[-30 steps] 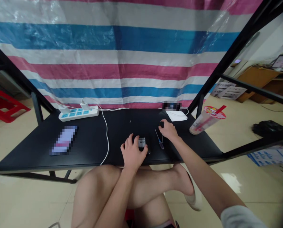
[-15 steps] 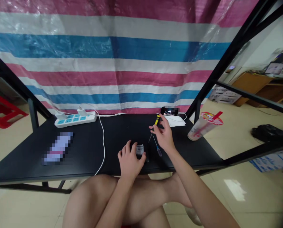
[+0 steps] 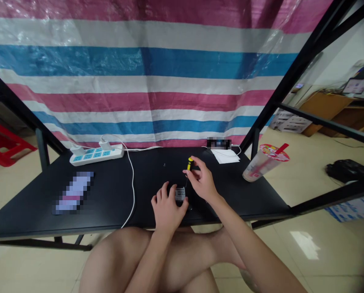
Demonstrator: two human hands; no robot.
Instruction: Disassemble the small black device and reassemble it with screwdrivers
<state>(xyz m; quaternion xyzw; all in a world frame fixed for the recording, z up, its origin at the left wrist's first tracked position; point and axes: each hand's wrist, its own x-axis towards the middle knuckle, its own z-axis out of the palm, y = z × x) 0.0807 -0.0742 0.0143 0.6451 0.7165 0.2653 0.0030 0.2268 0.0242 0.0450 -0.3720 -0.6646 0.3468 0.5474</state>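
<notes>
My right hand (image 3: 201,180) pinches a yellow-and-black screwdriver (image 3: 189,165) between thumb and fingers. The tool stands nearly upright, its thin shaft running down to the far right edge of a small dark device with a pale printed label (image 3: 180,194). Whether the tip touches the device I cannot tell. My left hand (image 3: 167,207) steadies this device on the black table, fingers curved over its left side and thumb at its near right. Most of the device is hidden under that hand. The second screwdriver, with a clear bluish handle, is now almost wholly covered by my right arm.
A tiny light-coloured piece (image 3: 164,165) lies beyond my left hand. Left are a white power strip (image 3: 116,152), a phone (image 3: 75,192) and a white cable (image 3: 133,183). White paper (image 3: 227,156), a dark device (image 3: 219,143) and a drink cup (image 3: 262,162) are at right.
My right hand has moved left and slightly nearer, bringing the yellow screwdriver upright over the device's edge. The second screwdriver has become covered. My left hand stays in place.
</notes>
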